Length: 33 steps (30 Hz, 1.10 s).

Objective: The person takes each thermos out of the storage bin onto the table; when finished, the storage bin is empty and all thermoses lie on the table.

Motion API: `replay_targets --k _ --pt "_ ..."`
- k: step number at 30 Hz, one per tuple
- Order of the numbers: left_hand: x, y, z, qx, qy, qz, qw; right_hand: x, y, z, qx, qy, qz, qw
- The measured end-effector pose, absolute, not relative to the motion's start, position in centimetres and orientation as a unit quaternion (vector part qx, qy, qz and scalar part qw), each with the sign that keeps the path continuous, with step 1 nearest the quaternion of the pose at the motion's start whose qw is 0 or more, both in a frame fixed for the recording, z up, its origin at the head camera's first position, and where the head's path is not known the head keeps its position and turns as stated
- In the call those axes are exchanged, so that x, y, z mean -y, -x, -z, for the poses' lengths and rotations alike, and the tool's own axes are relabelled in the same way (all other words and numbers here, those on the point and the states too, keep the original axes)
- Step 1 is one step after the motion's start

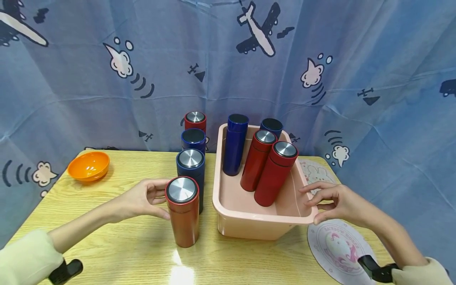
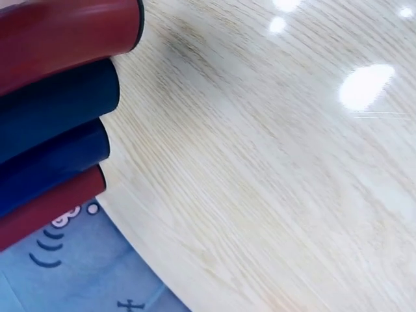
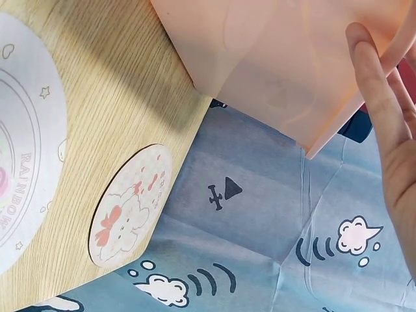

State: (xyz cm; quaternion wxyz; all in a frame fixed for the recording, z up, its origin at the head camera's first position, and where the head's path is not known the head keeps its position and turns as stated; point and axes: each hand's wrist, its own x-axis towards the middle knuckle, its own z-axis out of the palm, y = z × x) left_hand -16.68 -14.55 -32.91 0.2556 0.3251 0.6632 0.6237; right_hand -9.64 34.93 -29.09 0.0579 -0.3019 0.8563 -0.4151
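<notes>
A pale sleeve (image 1: 30,257) is nearest, leading to the left hand (image 1: 144,200), which holds the copper-red vacuum flask (image 1: 184,223) by its left side, thumb on the near side and fingertips hidden behind. This flask heads a row; behind it stand a navy flask (image 1: 192,170), a bright blue flask (image 1: 194,147) and a silver-lidded red flask (image 1: 195,126).

The right hand (image 1: 338,202) pinches the right rim of the peach plastic bin (image 1: 249,227), thumb outside, fingers over the edge. The bin, beside the row, holds a tall blue flask (image 1: 234,148), a partly hidden dark blue flask (image 1: 272,126) and two red flasks (image 1: 274,178). Farther right lie a round unicorn mat (image 1: 318,239) and a rabbit mat (image 1: 315,174); an orange bowl (image 1: 88,166) sits far left on the wood-grain table (image 1: 124,245), before an airplane-print curtain (image 1: 206,59).
</notes>
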Motion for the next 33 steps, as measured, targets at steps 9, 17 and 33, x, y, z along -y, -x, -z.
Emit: replay_targets --k 9,17,33 --pt "17.5 16.5 32.9 -0.657 -0.331 -0.647 0.199 -34.9 9.5 29.2 -0.854 0.297 0.422 0.066" --pt "19.1 13.2 30.2 -0.663 -0.217 -0.712 0.085 -34.8 9.7 29.1 -0.854 0.303 0.419 0.058" --pt "12.6 11.8 18.3 -0.737 -0.266 -0.610 0.119 -35.0 9.8 29.4 -0.850 0.306 0.425 0.062"
